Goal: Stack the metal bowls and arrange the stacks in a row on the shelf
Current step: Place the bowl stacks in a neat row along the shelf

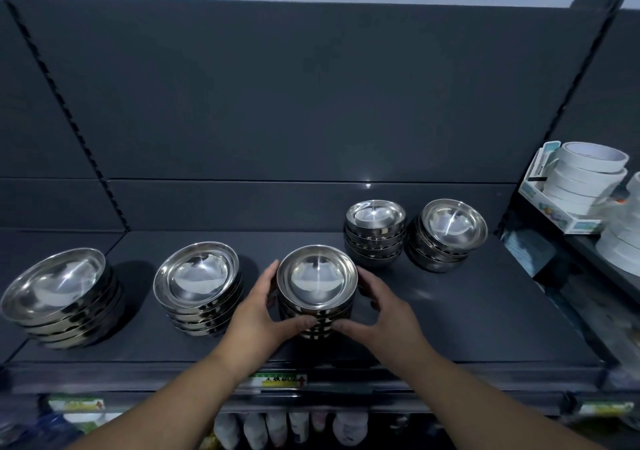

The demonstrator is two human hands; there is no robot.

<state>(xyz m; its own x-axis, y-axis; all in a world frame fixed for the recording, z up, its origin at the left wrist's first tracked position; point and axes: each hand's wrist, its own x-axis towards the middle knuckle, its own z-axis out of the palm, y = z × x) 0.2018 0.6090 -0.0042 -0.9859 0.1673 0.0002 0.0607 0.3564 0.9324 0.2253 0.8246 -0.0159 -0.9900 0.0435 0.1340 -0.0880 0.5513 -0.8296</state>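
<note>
Head view, five bowl stacks (317,283), two hands (258,314)

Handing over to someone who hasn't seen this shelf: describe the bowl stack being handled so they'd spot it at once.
Five stacks of metal bowls stand on the dark shelf. The held stack is the middle one, nearer the front edge than the two back-right stacks. Alone among them, it has the left hand and right hand gripping its sides.

Bare hands, left hand (257,314), right hand (385,311), bare wrists, bare forearms uncovered to the frame's edge
</note>
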